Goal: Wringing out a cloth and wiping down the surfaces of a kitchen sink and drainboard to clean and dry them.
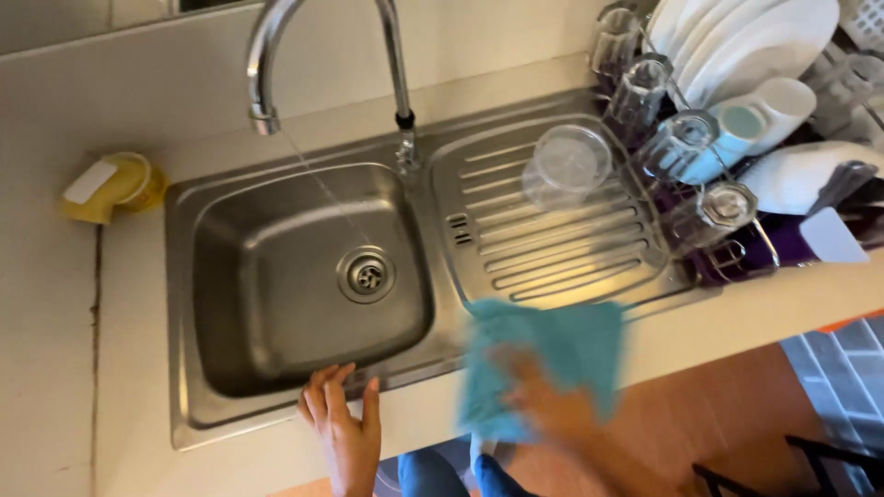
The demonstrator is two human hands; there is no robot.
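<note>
Head view shows us a steel sink with a thin stream of water falling from the tap. Our right hand presses a teal cloth on the near rim, just right of the basin; it is blurred, so we cannot tell how tightly the fingers hold it. The cloth's long axis runs roughly left to right. Our left hand rests flat, fingers spread and holding nothing, on the near rim, left of the cloth.
</note>
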